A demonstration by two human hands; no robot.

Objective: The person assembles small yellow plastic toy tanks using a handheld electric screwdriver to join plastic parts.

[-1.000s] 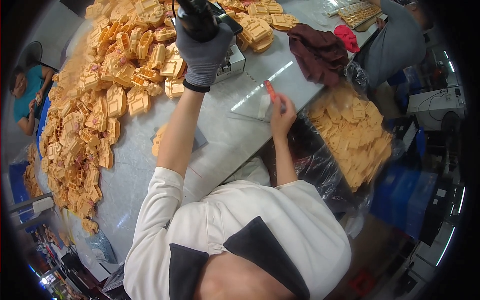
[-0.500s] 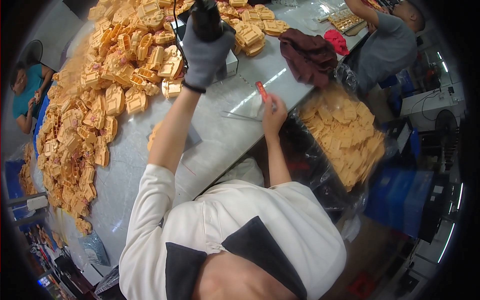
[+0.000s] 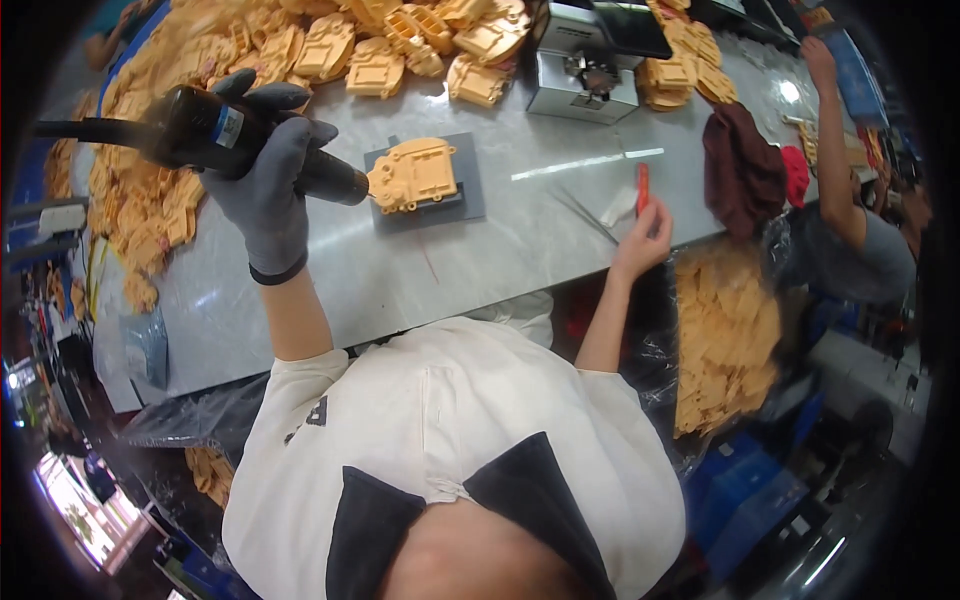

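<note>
- Two hands are at work over a pale grey bench (image 3: 480, 260).
- Left hand (image 3: 265, 180), in a grey glove, has its fingers clamped round a black power tool (image 3: 215, 135); a dark cord runs from the tool toward the left edge.
- Tool lies roughly level, its tip touching the left side of an orange part (image 3: 415, 175).
- Orange part sits on a dark grey pad (image 3: 470, 190), near the middle of the bench, ahead of the person.
- Right hand (image 3: 645, 240), bare, rests at the near edge of the bench, fingers closed on a slim red tool (image 3: 642, 187) that points away from the person.
- White scrap (image 3: 618, 208) lies just left of the red tool.
- Many more orange parts (image 3: 330, 45) are heaped along the far and left sides of the bench.
- Grey metal machine (image 3: 580, 65) stands at the far side, beyond the pad.
- Dark red cloth (image 3: 742, 165) lies to the right of the right hand.
- Clear bag of orange parts (image 3: 725, 340) hangs below the bench on the right.
- Another person (image 3: 860, 240) in grey stands at the far right, an arm raised over the bench.
</note>
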